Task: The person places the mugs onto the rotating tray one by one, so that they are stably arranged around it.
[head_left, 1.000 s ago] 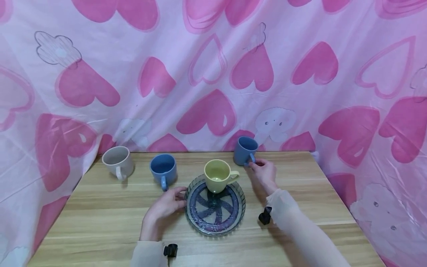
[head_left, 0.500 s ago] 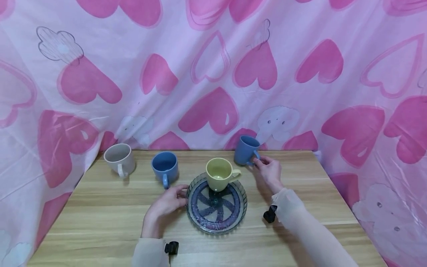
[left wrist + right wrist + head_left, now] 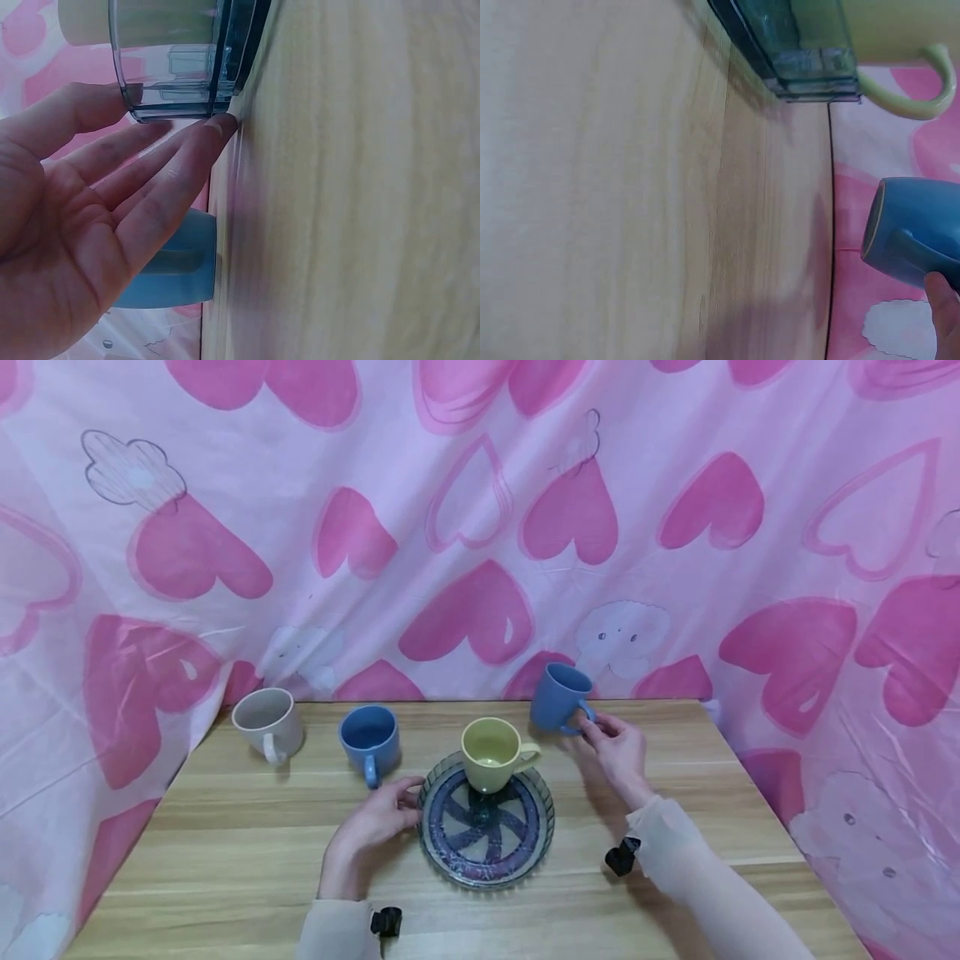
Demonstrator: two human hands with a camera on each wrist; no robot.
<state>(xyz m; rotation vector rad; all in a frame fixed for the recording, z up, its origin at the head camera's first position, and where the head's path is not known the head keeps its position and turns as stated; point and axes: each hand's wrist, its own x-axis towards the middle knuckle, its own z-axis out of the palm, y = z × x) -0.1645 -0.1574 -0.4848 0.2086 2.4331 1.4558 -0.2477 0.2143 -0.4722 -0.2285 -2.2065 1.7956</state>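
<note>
In the head view my right hand (image 3: 617,755) pinches the handle of a blue mug (image 3: 557,700) at the back right. That mug (image 3: 919,229) is off the tabletop and tilted in the right wrist view, its base partly showing. With fairly straight fingers, my left hand (image 3: 377,817) touches the left rim of a round glass dish (image 3: 486,878). Thumb and fingertips lie against the dish's outer wall in the left wrist view. A yellow mug (image 3: 489,762) stands on the back part of the dish, its handle pointing right.
Left of the dish, a second blue mug (image 3: 369,742) stands upright, handle toward me. Farther left is a grey mug (image 3: 267,725). A pink heart-print cloth (image 3: 465,610) hangs behind the wooden table (image 3: 225,860) and at its sides.
The blue mug in my right hand has shifted slightly right and risen, tilting a little; my right hand has moved right with it. My left hand and the dish stay in place.
</note>
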